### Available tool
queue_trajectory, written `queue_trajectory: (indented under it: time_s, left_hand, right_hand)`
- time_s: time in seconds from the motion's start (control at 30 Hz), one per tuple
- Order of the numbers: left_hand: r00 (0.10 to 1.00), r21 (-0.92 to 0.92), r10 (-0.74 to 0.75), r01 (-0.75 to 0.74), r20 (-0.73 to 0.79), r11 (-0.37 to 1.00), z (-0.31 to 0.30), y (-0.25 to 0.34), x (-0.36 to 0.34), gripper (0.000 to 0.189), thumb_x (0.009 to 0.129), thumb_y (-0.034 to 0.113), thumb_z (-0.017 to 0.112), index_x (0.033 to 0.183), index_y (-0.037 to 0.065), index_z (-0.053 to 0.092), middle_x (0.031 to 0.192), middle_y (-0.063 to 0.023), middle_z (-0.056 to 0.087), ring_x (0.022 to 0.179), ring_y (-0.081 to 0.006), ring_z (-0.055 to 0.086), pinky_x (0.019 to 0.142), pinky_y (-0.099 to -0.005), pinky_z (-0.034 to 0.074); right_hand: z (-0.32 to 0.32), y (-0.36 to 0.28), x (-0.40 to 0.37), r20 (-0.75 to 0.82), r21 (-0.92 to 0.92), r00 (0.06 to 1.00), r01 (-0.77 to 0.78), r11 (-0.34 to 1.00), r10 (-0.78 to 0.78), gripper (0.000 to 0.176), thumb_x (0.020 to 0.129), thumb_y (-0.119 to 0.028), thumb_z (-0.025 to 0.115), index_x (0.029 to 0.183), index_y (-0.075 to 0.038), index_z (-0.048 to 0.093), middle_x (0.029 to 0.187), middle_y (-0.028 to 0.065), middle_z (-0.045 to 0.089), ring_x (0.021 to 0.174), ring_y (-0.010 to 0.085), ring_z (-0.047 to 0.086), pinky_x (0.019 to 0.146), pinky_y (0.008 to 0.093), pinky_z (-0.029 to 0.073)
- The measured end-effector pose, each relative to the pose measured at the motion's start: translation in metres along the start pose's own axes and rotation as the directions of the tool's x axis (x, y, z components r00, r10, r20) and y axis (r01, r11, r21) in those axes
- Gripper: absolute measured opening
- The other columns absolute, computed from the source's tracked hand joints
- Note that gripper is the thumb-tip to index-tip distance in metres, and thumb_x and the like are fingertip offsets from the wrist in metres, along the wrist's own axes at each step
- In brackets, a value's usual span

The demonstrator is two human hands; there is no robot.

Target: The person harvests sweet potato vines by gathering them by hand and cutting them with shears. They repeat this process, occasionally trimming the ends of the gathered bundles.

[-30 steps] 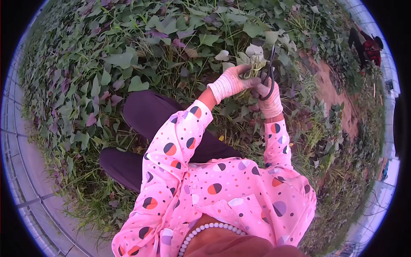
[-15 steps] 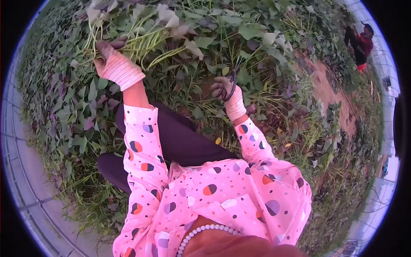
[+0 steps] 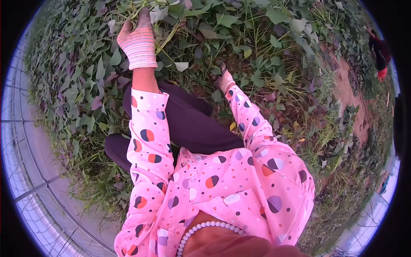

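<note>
My left hand (image 3: 138, 40), in a striped glove with dark fingertips, is closed around a bunch of cut leafy vine stems (image 3: 133, 9) at the top of the view. Long pale stems hang beside it. My right hand (image 3: 223, 80), gloved too, is low among the leaves ahead of my knee. Its fingers are curled round the dark handles of scissors (image 3: 217, 72); the blades are hidden in the foliage. Green vines with broad pointed leaves (image 3: 227, 20) grow just beyond this hand.
My bent leg (image 3: 192, 124) in dark trousers lies between my arms. A strip of bare soil (image 3: 349, 92) runs at the right. Another person (image 3: 380, 53) is at the far right edge. A pale path (image 3: 43, 150) borders the plants at the left.
My left hand has moved forward and to the right with the stems. My right hand has gone forward and lower into the leaves, with the scissors now less visible.
</note>
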State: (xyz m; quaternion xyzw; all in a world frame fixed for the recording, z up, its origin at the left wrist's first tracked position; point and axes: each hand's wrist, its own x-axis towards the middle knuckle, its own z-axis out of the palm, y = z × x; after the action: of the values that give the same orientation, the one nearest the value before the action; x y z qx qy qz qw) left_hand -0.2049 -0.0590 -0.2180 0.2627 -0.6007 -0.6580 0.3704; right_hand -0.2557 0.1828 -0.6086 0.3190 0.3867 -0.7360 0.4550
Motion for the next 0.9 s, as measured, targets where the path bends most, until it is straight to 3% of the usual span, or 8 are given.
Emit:
queue_trajectory:
  time_s: [0.17, 0.3, 0.43, 0.5, 0.63, 0.73, 0.83, 0.9]
  left_hand:
    - [0.985, 0.083, 0.001, -0.016, 0.171, 0.996, 0.014, -0.015, -0.003, 0.033, 0.082, 0.022, 0.07, 0.091, -0.008, 0.063, 0.078, -0.0071, 0.065, 0.065, -0.0105, 0.055, 0.064, -0.025, 0.045]
    - [0.964, 0.33, -0.024, -0.067, 0.265, 0.942, 0.033, -0.014, -0.011, 0.038, 0.082, 0.025, 0.069, 0.1, -0.008, 0.064, 0.093, -0.0135, 0.07, 0.075, -0.0156, 0.061, 0.076, -0.027, 0.047]
    - [0.94, 0.409, -0.065, -0.083, 0.336, 0.909, 0.05, -0.028, -0.013, 0.04, 0.082, 0.026, 0.066, 0.107, -0.005, 0.063, 0.099, -0.0154, 0.069, 0.085, -0.0196, 0.064, 0.082, -0.0283, 0.046]
    - [0.936, 0.373, -0.082, -0.055, 0.342, 0.926, 0.058, -0.039, -0.01, 0.04, 0.083, 0.026, 0.065, 0.109, -0.005, 0.063, 0.102, -0.016, 0.069, 0.089, -0.0226, 0.065, 0.084, -0.029, 0.046]
    - [0.912, 0.501, -0.019, -0.207, 0.409, 0.84, 0.069, -0.052, -0.023, 0.042, 0.084, 0.027, 0.063, 0.112, -0.003, 0.062, 0.102, -0.0181, 0.068, 0.091, -0.0298, 0.064, 0.085, -0.0326, 0.046]
    - [0.867, 0.521, -0.167, -0.119, 0.469, 0.845, 0.081, -0.048, -0.031, 0.04, 0.084, 0.027, 0.062, 0.113, 0.0, 0.062, 0.104, -0.0194, 0.067, 0.095, -0.0351, 0.061, 0.087, -0.0338, 0.045]
    - [0.837, 0.501, -0.135, -0.182, 0.531, 0.846, 0.085, -0.06, -0.03, 0.041, 0.083, 0.027, 0.062, 0.113, -0.001, 0.061, 0.104, -0.0196, 0.067, 0.096, -0.0352, 0.061, 0.088, -0.0337, 0.045]
    - [0.825, 0.508, -0.133, -0.203, 0.549, 0.837, 0.087, -0.067, -0.031, 0.041, 0.083, 0.027, 0.062, 0.113, 0.0, 0.062, 0.104, -0.0203, 0.066, 0.096, -0.0353, 0.061, 0.088, -0.0343, 0.045]
  right_hand:
    - [-0.032, 0.001, 0.12, -0.208, 0.053, 0.969, 0.143, 0.988, -0.13, 0.058, 0.088, -0.06, 0.046, 0.119, -0.013, 0.058, 0.116, 0.0072, 0.063, 0.104, 0.0289, 0.058, 0.092, 0.043, 0.044]
    - [-0.002, -0.006, 0.041, -0.346, -0.257, 0.918, 0.105, 0.961, -0.193, 0.051, 0.091, -0.052, 0.046, 0.118, -0.011, 0.06, 0.117, 0.0077, 0.062, 0.109, 0.0259, 0.055, 0.097, 0.0401, 0.041]
    - [-0.011, 0.026, 0.055, -0.221, -0.903, 0.787, 0.058, 0.426, -0.576, 0.044, 0.085, -0.041, 0.056, 0.113, -0.009, 0.063, 0.104, 0.0175, 0.066, 0.097, 0.0351, 0.062, 0.085, 0.0381, 0.046]
    - [0.021, 0.014, -0.027, -0.163, -0.94, 0.557, 0.162, 0.3, -0.814, 0.027, 0.083, -0.025, 0.062, 0.102, -0.006, 0.065, 0.094, 0.0182, 0.067, 0.089, 0.0359, 0.064, 0.078, 0.0388, 0.049]
    - [0.018, -0.033, -0.06, -0.137, -0.98, 0.379, 0.084, 0.182, -0.915, 0.035, 0.078, -0.021, 0.064, 0.109, -0.007, 0.059, 0.099, 0.0202, 0.066, 0.093, 0.0374, 0.063, 0.082, 0.0431, 0.05]
    - [0.006, -0.055, -0.037, -0.229, -0.96, 0.615, -0.272, 0.07, -0.755, 0.036, 0.074, -0.021, 0.07, 0.106, -0.007, 0.061, 0.104, 0.0178, 0.066, 0.097, 0.0346, 0.064, 0.084, 0.041, 0.052]
    - [0.002, -0.056, -0.038, -0.054, -0.95, 0.616, -0.274, -0.15, -0.786, 0.038, 0.072, -0.025, 0.073, 0.103, -0.005, 0.063, 0.101, 0.0179, 0.067, 0.095, 0.0335, 0.065, 0.081, 0.0397, 0.053]
    - [0.011, -0.059, -0.058, -0.158, -0.96, 0.724, -0.272, -0.067, -0.672, 0.038, 0.074, -0.031, 0.069, 0.103, -0.007, 0.064, 0.1, 0.0189, 0.066, 0.096, 0.0324, 0.064, 0.083, 0.0405, 0.051]
